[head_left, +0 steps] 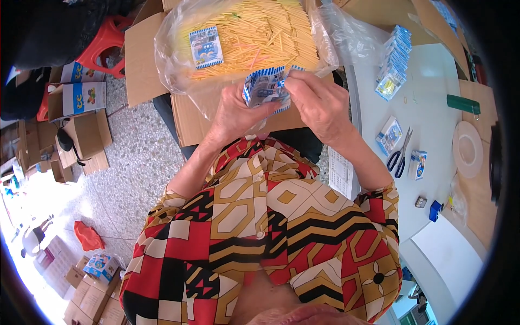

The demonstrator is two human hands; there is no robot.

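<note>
In front of my chest I hold a small blue-and-white printed packet [266, 89] with striped edges. My left hand [236, 111] grips its left side and lower part, the thumb lying across the front. The bent fingers of my right hand [319, 103] close on its upper right edge; their tips are partly hidden. Just beyond my hands is a cardboard box [143, 59] lined with clear plastic [172, 40], full of thin yellow sticks [260, 27], a few of them pink. A similar flat packet [206, 47] lies on top of the sticks at the left.
On the white table [374, 103] at my right stand a row of packets [394, 62], scissors [401, 154], two more packets [390, 134] and a tape roll [468, 149]. A green tool [463, 104] lies farther right. A red stool [105, 46] and cartons [81, 100] are at left.
</note>
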